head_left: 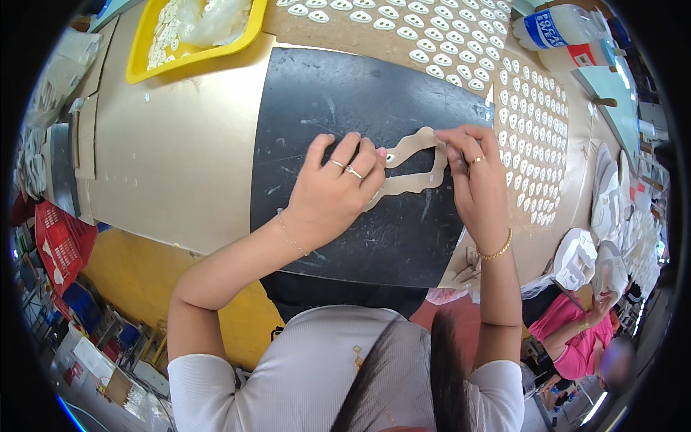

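Note:
A flat beige wavy-edged loop [414, 185] lies on the black mat [338, 245], its opening showing the mat beneath. My left hand [335, 183] is over its left end, fingers bent and closed, fingertips pressed down on it. Beside the left fingertips, a small white piece with a dark spot [390, 158] rests on the loop; part of it may be under the fingers. My right hand [476, 169] pinches the loop's upper right edge between thumb and forefinger. The left end of the loop is partly hidden by my left hand.
Rows of small white oval pieces with holes [533, 137] cover the brown board behind and right. A yellow tray [134, 61] holds loose pieces and a plastic bag. Bottles [568, 29] stand far right. White shoe parts [576, 259] lie at right, near a person in pink [576, 345].

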A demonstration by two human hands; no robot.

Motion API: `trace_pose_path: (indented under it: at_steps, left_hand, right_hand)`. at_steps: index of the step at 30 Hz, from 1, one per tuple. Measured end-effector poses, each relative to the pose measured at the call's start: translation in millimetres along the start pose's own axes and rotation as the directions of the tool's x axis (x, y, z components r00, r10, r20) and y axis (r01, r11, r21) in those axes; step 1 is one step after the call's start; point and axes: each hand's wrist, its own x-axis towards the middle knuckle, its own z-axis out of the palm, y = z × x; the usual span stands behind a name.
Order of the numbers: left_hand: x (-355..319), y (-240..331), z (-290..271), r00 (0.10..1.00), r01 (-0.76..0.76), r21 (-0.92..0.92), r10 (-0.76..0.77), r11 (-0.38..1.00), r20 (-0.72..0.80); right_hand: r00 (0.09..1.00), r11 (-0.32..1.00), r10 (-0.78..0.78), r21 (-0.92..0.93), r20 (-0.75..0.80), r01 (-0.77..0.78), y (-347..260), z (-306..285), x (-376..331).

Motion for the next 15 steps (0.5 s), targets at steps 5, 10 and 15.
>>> trace_pose_path:
  at_steps: [5, 10, 15]
  left_hand:
    - [6.7, -12.0, -5.2, 0.994, 0.11, -0.335, -0.098, 0.936, 0.052]
    - [2.5, -13.2, 2.9, 0.957, 0.197, -0.522, -0.278, 0.83, -0.08]
    - [0.9, -20.2, 7.7, 0.919, 0.219, -0.629, -0.374, 0.746, -0.123]
  right_hand:
    - [0.987, 0.988, 0.149, -0.047, 0.055, -0.147, -8.6, 2.7, 7.1]
    - [0.971, 0.978, 0.208, -0.043, 0.122, -0.204, -4.5, -3.9, 10.5]
    - [0.896, 0.932, 0.361, -0.144, 0.259, -0.334, -13.1, -19.0, 8.1]
